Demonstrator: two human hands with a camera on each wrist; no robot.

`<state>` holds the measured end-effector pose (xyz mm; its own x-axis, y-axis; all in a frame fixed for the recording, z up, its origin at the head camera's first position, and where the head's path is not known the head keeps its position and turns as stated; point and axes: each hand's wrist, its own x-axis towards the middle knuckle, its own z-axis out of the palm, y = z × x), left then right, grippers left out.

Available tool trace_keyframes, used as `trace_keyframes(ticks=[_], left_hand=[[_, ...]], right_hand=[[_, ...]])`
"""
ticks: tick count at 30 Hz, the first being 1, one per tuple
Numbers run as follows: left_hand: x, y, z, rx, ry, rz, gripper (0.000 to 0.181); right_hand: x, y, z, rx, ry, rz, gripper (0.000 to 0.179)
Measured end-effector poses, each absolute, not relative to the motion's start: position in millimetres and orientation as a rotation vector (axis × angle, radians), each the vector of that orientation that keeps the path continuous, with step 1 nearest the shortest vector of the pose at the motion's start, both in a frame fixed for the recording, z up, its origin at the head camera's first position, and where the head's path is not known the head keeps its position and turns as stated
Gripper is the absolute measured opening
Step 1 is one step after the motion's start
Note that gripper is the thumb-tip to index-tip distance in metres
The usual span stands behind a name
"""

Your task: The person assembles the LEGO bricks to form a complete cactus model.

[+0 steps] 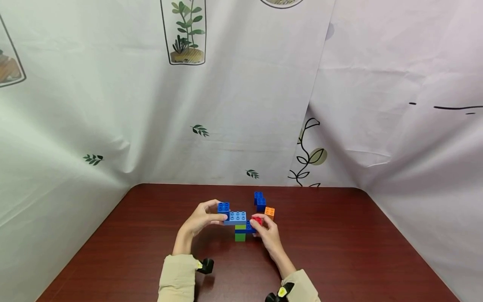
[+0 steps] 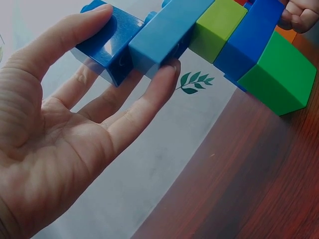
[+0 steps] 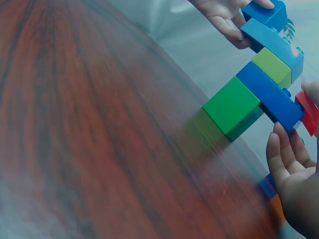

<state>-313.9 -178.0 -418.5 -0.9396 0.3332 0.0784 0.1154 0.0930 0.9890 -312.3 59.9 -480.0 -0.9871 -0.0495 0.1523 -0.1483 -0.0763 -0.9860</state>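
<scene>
A stack of toy building bricks stands on the table between both hands. From the bottom come a green brick (image 3: 232,107), a long dark blue brick (image 2: 249,35), a lime brick (image 2: 220,27) and a light blue brick (image 1: 237,218). On the light blue brick's left end sits another dark blue brick (image 1: 223,207). My left hand (image 1: 199,221) pinches that upper brick, thumb against its side and fingers beneath. At the lower blue brick's right end, my right hand (image 1: 269,235) holds a small red brick (image 3: 310,113), its fingertips under the blue brick.
Behind the stack lie blue bricks (image 1: 260,202) and an orange brick (image 1: 269,212). The dark red wooden table (image 1: 339,251) reaches back to a pale printed cloth (image 1: 234,105) hanging behind and at both sides.
</scene>
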Motion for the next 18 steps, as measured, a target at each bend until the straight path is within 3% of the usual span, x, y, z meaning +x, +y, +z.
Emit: trace_keyframes(ticks=[18], left_hand=[[-314.3,-178.2,-419.6,0.458,2.196,1.95,0.042]], right_hand=[[-313.7,59.5,-482.3,0.2,-2.083,2.302,0.034]])
